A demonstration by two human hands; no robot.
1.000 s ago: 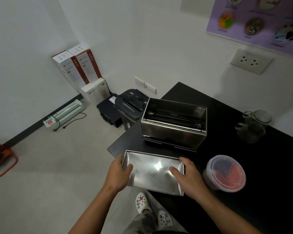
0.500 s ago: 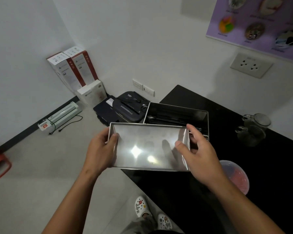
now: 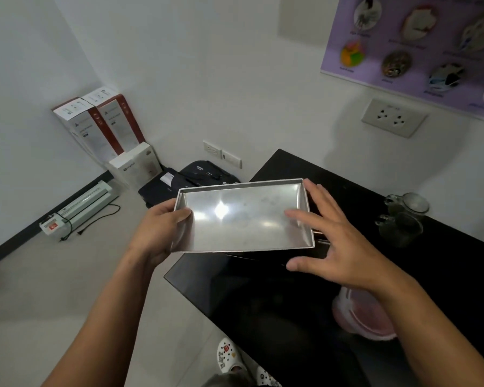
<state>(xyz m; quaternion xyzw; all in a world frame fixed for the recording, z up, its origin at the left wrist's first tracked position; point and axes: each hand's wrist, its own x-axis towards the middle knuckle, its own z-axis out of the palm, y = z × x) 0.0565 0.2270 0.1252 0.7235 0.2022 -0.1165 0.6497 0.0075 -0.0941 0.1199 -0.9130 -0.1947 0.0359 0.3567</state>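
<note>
Head view: metal tray (image 3: 243,219) between fingers (image 3: 181,215)

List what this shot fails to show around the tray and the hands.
Head view:
- The left hand: its fingers lie under the tray, hidden by it.
- The right hand: whether it touches the tray is unclear.
- The tub: half covered by the right forearm; contents blurred.
- The poster: captions too small, cut off by the right edge.
- The jars: dark, contents unreadable.

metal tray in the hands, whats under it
Below the shiny rectangular metal tray only a sliver of metal edge and the black table show; the tray covers the rest.
</note>
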